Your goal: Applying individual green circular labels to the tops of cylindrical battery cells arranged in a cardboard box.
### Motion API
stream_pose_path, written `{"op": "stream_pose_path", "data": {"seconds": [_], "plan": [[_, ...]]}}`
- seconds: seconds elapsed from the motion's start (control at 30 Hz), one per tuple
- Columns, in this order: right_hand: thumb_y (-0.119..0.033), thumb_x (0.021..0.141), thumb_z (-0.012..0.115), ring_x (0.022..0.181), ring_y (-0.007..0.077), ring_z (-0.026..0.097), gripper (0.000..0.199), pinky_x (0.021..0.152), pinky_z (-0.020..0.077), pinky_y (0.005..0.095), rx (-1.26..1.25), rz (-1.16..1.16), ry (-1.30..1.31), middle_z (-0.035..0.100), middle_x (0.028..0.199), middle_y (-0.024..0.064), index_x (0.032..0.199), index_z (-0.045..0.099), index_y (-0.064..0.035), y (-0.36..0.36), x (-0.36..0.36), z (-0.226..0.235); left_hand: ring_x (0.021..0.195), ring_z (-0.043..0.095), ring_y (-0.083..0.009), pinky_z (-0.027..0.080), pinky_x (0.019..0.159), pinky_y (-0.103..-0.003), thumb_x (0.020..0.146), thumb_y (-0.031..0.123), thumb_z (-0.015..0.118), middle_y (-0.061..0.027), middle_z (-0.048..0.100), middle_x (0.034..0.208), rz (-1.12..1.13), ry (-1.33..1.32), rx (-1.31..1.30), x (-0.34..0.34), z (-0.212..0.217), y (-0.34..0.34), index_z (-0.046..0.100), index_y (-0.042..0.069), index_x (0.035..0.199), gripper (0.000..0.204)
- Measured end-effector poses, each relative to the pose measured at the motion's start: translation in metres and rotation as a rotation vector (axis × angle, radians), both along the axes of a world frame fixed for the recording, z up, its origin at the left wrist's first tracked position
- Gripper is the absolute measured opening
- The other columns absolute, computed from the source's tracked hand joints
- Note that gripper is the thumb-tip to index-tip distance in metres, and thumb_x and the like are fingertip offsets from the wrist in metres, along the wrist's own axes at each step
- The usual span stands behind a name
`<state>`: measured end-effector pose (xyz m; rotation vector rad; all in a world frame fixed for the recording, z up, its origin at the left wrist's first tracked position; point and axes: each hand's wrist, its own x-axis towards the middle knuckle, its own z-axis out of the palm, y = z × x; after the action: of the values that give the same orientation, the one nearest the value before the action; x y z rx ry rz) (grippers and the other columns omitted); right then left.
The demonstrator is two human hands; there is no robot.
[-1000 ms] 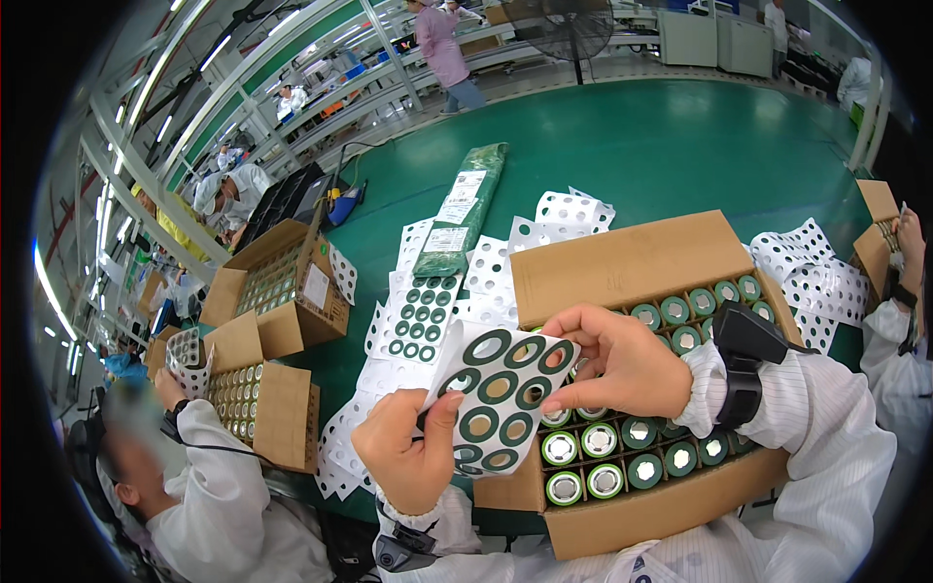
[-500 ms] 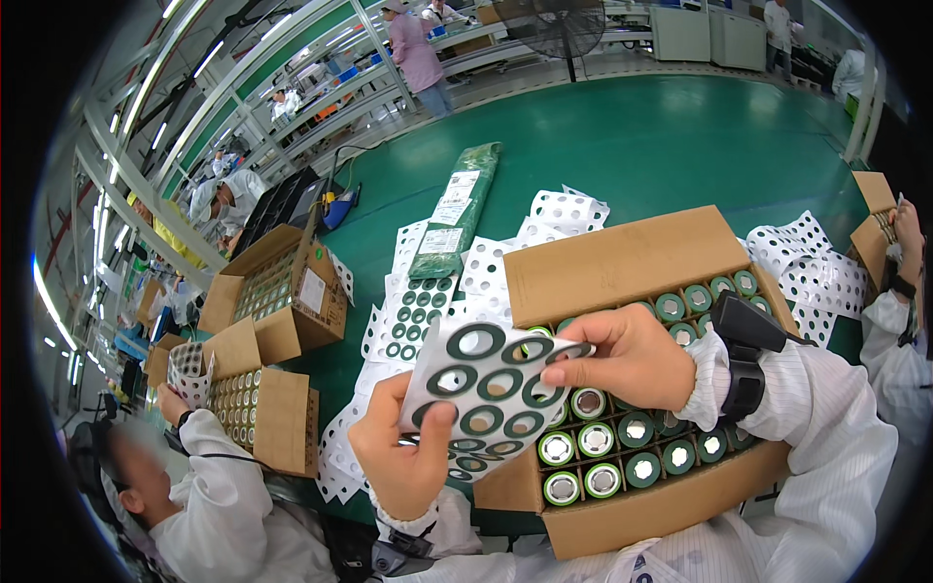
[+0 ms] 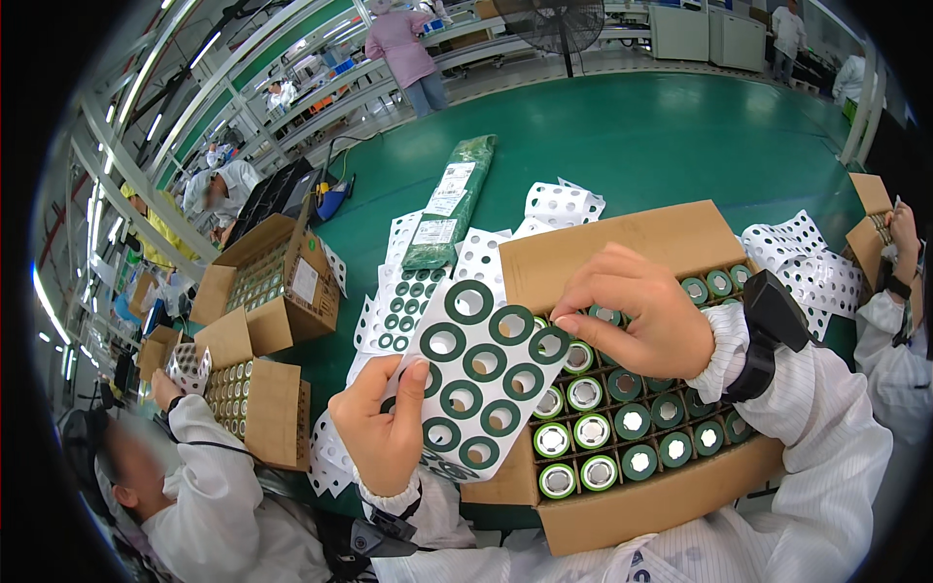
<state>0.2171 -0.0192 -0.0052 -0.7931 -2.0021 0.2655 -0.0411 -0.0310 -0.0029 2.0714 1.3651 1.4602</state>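
The left hand [image 3: 384, 428] pinches a white, flexible sheet of dark green ring stickers [image 3: 481, 381] by its left edge, thumb on top, holding it tilted above the green surface [image 3: 661, 136]. The right hand [image 3: 643, 313] hovers at the sheet's upper right edge, thumb and forefinger brought close together beside a ring; whether they grip anything cannot be told. Beneath and beside it stands an open brown cardboard box [image 3: 671, 502] of upright cylindrical cells [image 3: 592, 429], divided into a grid. Some cells show bright green rims, others dark green tops. Punched white sheets [image 3: 564, 203] lie beyond.
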Motion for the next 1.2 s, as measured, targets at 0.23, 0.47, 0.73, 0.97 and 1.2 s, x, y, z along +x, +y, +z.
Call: {"op": "stream_pose_path", "data": {"seconds": [0.23,0.47,0.73,0.97,1.2], "plan": [[-0.005,0.072,0.07,0.075,0.0219,0.053,0.012,0.069,0.043,0.0318,0.066,-0.001,-0.066,0.059,0.078,0.0031,0.08,0.062,-0.0075,0.0,-0.005,-0.005,0.047,0.049,-0.0094,0.036,0.045,-0.022,0.08,0.01,0.066,-0.0102,0.058,0.055,0.013,0.004,0.009,-0.001,-0.001,0.003,0.063,-0.005,0.077,0.015],[-0.01,0.071,0.07,0.077,0.0242,0.05,0.012,0.071,0.0425,0.0349,0.18,-0.091,-0.153,0.054,0.076,0.0042,0.079,0.061,-0.0077,0.001,-0.013,-0.005,0.046,0.05,-0.011,0.036,0.046,-0.023,0.079,0.01,0.067,-0.0114,0.058,0.056,0.013,0.019,0.022,-0.003,0.002,0.002,0.063,-0.005,0.077,0.015],[-0.01,0.065,0.074,0.074,0.0213,0.051,0.015,0.07,0.0423,0.0332,0.346,-0.083,-0.304,0.057,0.075,0.0008,0.075,0.063,-0.0096,0.005,-0.028,0.011,0.046,0.051,-0.0114,0.036,0.045,-0.022,0.078,0.011,0.069,-0.0115,0.058,0.056,0.004,0.022,0.049,-0.017,0.008,0.0,0.064,-0.005,0.076,0.016],[-0.01,0.066,0.074,0.075,0.0229,0.05,0.014,0.069,0.0418,0.0345,0.196,-0.053,-0.32,0.056,0.074,0.0017,0.074,0.062,-0.0093,0.008,-0.04,0.009,0.045,0.052,-0.0123,0.036,0.043,-0.023,0.078,0.011,0.069,-0.0112,0.058,0.055,-0.029,0.022,0.07,-0.028,0.008,0.001,0.065,-0.003,0.077,0.015],[-0.005,0.063,0.073,0.074,0.0229,0.049,0.021,0.067,0.0412,0.0343,0.381,-0.052,-0.316,0.054,0.076,0.0018,0.079,0.059,-0.0084,0.013,-0.039,-0.003,0.044,0.051,-0.0133,0.037,0.042,-0.024,0.078,0.011,0.068,-0.0109,0.058,0.055,-0.009,0.04,0.045,-0.025,0.007,0.005,0.064,-0.002,0.077,0.014]]}}
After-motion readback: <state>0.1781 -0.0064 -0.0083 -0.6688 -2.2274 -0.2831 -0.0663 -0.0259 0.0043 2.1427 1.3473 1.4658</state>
